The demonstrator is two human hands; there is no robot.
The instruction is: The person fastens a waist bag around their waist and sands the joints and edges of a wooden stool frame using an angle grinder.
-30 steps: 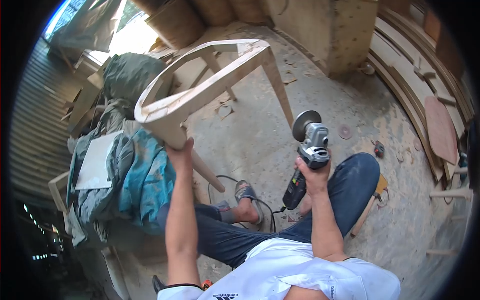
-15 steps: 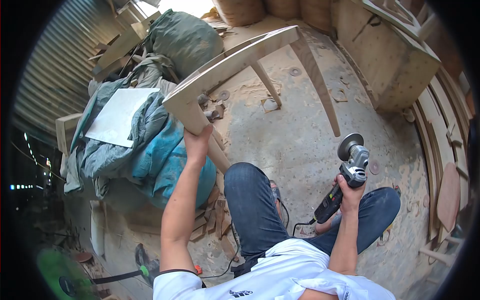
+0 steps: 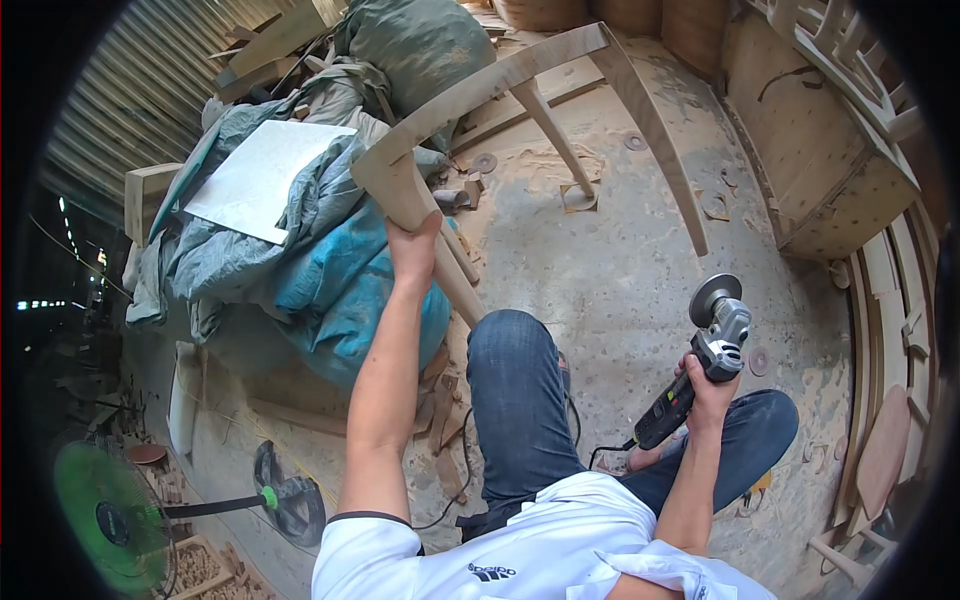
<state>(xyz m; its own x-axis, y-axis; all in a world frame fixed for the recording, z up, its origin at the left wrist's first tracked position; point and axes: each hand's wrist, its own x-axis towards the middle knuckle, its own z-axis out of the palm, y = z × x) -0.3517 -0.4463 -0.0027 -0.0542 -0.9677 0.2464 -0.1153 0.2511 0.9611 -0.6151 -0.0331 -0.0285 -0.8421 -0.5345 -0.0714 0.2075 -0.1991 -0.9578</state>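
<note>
My left hand [image 3: 412,245] is wrapped round the near leg of a bare wooden furniture frame [image 3: 490,82], just below its corner. Curved rails join the frame's tapered legs, and one long leg [image 3: 655,140] reaches down at the far right. In my right hand [image 3: 712,388] is a grey and black angle grinder [image 3: 722,338], gripped by its body over my bent knee. Its round disc [image 3: 716,298] points up and away from me, apart from the wood. Whether the disc spins I cannot tell.
Dusty sacks and tarps [image 3: 335,290] with a white board [image 3: 270,175] are piled on the left. A green fan [image 3: 110,520] stands at lower left. A wooden cabinet [image 3: 830,160] and stacked planks [image 3: 885,330] line the right. The grinder's cord [image 3: 610,447] runs by my legs.
The view has shifted, showing more of the fan. The wooden frame has turned slightly in my left hand, and its rails look more open. The grinder stays in my right hand.
</note>
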